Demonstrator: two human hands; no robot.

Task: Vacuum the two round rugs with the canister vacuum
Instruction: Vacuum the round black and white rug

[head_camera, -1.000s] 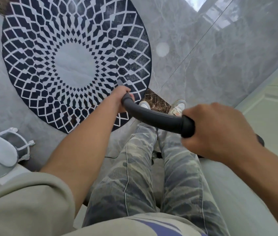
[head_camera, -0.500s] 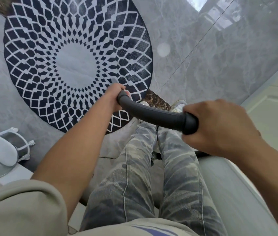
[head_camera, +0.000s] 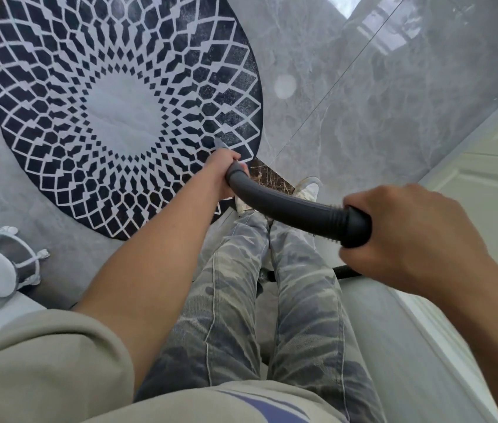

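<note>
Vacuum handle (head_camera: 287,209), centre frame, near the lower right edge of the round rug (head_camera: 58,87).
Rigid curved tube, likely light; the left hand (head_camera: 225,172) grips its front end, the right hand (head_camera: 409,236) grips the ribbed rear collar.

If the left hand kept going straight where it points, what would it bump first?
Probably the rug, near its right edge; the left hand, gripping the tube, points down there, but depth is unclear.
</note>
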